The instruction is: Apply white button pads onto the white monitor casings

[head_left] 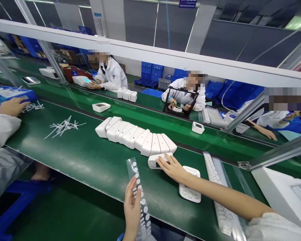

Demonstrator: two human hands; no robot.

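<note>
My left hand [132, 205] pinches a clear strip of round white stickers [143, 201] near the table's front edge. To its right, my right hand [171, 167] lies over a white electronic device [153, 162], fingers bent across its upper side; the thumb is hidden. The device's dark screen shows partly beside the fingers. Another such device [190, 193], with a screen and rounded buttons, lies face up under my right forearm. Just beyond the right hand, a curved row of white devices [132, 135] stands packed side by side on the green table [90, 164].
Thin white strips [62, 126] lie piled at left, near a co-worker's hand [13, 106] and a blue tray [27, 95]. Clear plastic packs of white round parts [222, 214] and a white foam box [278, 190] stand right. Behind runs a conveyor [130, 117] with devices; co-workers sit beyond.
</note>
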